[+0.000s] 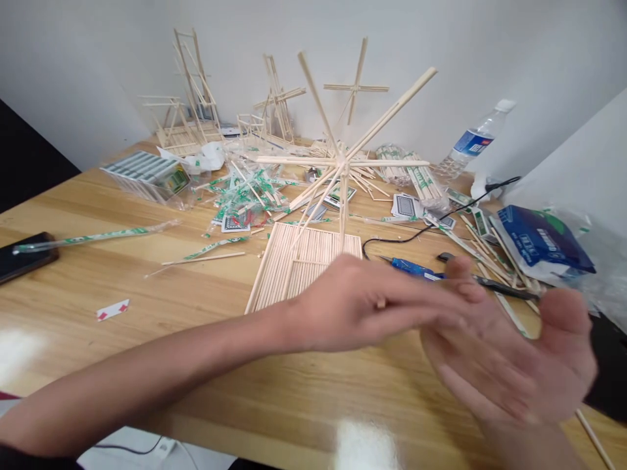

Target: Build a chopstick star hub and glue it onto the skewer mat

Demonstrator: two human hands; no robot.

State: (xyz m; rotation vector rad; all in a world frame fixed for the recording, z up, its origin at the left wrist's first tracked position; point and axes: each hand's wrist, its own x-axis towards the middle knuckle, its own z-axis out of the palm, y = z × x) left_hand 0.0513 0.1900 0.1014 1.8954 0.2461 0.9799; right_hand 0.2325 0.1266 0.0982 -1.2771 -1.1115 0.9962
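Crossing above the near part of the worktop, the left hand is laid, fingers straight and close together, over the right hand, which is turned palm up, thumb spread, with nothing seen gripped; the palm is seemingly offered as a support. A small pale stick end is seen by the left thumb, but because of the blur it cannot be told whether it is gripped. The stick model is stood behind the left hand, on a slatted base, its spokes raised well above the surface, presumably so that they are held free of the clutter. A blue-handled tool is laid just beside the base, probably for easy reach. Other stick frames are stood along the wall, likely out of the way, while torn wrappers are heaped in front of them and wrapped stick bundles are placed farther right.
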